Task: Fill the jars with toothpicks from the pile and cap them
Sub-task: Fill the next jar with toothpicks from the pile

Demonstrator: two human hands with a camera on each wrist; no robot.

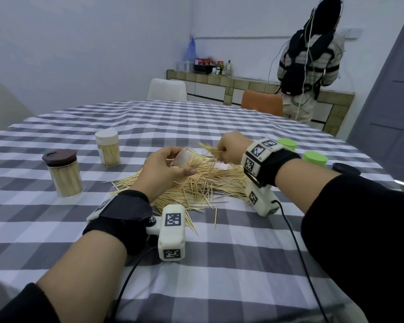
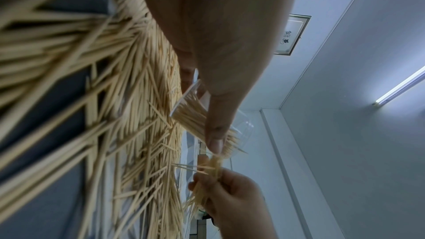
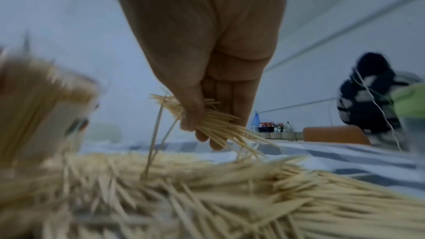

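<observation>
Left hand (image 1: pixel 165 167) curled round a clear jar (image 1: pixel 184 157), tilted over the toothpick pile (image 1: pixel 196 183) mid-table and partly filled. Right hand (image 1: pixel 230 148) pinching a bundle of toothpicks (image 1: pixel 210 149) just beside the jar mouth. Checked tablecloth (image 1: pixel 219 252) underneath. Near the left edge, two capped full jars (image 1: pixel 64 173); by the right edge, green lids (image 1: pixel 314 158). Person (image 1: pixel 309 66) standing at the far counter.
</observation>
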